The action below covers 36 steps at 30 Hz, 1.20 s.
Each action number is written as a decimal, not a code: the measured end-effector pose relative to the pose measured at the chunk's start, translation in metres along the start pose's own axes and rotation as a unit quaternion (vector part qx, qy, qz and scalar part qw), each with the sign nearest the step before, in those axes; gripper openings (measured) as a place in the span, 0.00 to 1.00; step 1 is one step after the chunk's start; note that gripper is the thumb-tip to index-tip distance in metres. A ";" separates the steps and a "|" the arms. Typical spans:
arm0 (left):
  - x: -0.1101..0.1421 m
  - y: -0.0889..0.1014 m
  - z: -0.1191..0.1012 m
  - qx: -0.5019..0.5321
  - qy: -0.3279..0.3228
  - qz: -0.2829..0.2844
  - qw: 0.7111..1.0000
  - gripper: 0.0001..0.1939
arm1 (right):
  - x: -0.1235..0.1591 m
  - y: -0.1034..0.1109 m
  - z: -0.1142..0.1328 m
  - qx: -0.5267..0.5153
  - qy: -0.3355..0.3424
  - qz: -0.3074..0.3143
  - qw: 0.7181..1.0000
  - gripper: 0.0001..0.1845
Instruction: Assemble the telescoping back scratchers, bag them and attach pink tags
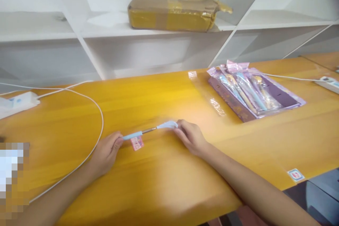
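Observation:
A light-blue brush with a metal ferrule is held nearly level above the table. My left hand is closed round the end of its handle. At the other end my right hand pinches the tip of the pale-blue bristle head; whether a thin cover lies over the bristles I cannot tell. Just below the handle a small pink card shows, and I cannot tell if it is attached to the brush.
A purple open box holds several bagged brushes at the right. Clear plastic wrappers lie beside it. A white cable loops across the left, near a power strip. Above, a taped cardboard parcel rests on a white shelf.

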State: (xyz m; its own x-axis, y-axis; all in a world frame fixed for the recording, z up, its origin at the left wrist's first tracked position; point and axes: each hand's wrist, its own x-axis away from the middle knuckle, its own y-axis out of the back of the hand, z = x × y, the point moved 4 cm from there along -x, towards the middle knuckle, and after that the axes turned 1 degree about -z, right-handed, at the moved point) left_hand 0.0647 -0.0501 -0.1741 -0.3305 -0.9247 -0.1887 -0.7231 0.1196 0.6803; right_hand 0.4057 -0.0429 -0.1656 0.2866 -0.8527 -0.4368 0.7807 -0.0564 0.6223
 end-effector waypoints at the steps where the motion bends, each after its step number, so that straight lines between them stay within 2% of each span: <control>1: 0.002 0.002 0.003 0.027 0.006 -0.043 0.999 0.21 | 0.000 0.001 -0.003 -0.011 -0.007 0.002 1.000 0.14; 3: 0.004 0.005 0.008 0.082 0.029 -0.113 0.990 0.22 | -0.001 0.001 -0.008 -0.021 -0.023 0.017 0.999 0.14; 5: 0.003 0.004 0.012 0.143 0.061 -0.131 0.979 0.22 | -0.001 -0.007 -0.006 -0.017 -0.027 0.055 0.998 0.11; 7: -0.001 0.002 0.013 0.212 0.090 -0.122 0.966 0.21 | 0.002 -0.022 0.003 0.006 -0.008 0.108 0.994 0.09; 10: -0.006 0.000 0.011 0.290 0.106 -0.116 0.944 0.18 | 0.008 -0.047 0.025 0.087 0.038 0.141 0.985 0.17; 14: -0.006 -0.002 0.006 0.302 0.093 -0.087 0.945 0.14 | 0.014 -0.072 0.048 0.143 0.074 0.152 0.975 0.25; 17: -0.005 -0.003 0.003 0.299 0.073 -0.058 0.950 0.12 | 0.013 -0.076 0.051 0.121 0.051 0.156 0.979 0.25; 20: -0.004 -0.005 0.002 0.306 0.060 -0.029 0.950 0.10 | 0.009 -0.069 0.043 0.078 0.021 0.150 0.985 0.21; 23: -0.004 -0.008 0.004 0.319 0.061 -0.011 0.946 0.10 | 0.001 -0.050 0.023 0.056 0.009 0.120 0.991 0.14; 26: -0.003 -0.009 0.009 0.331 0.064 0.002 0.942 0.10 | -0.014 -0.013 -0.019 0.084 -0.026 0.015 0.996 0.10; 28: -0.003 -0.009 0.011 0.327 0.075 0.011 0.942 0.08 | -0.023 0.017 -0.052 0.129 -0.060 -0.080 0.987 0.10; 31: -0.003 -0.008 0.011 0.288 0.090 0.014 0.953 0.09 | -0.029 0.051 -0.096 0.169 -0.109 -0.163 0.966 0.10; 34: -0.003 -0.006 0.007 0.234 0.078 0.024 0.969 0.15 | -0.030 0.060 -0.115 0.158 -0.148 -0.192 0.957 0.09; 36: -0.003 -0.006 0.005 0.204 0.077 0.048 0.975 0.17 | -0.030 0.052 -0.109 0.122 -0.139 -0.180 0.966 0.10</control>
State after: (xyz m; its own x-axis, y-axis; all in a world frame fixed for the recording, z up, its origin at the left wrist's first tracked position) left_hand 0.0669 -0.0462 -0.1816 -0.3362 -0.9417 -0.0089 -0.8848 0.3126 0.3455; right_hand 0.4977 0.0364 -0.1906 -0.1659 -0.8593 -0.4839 0.6375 -0.4678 0.6121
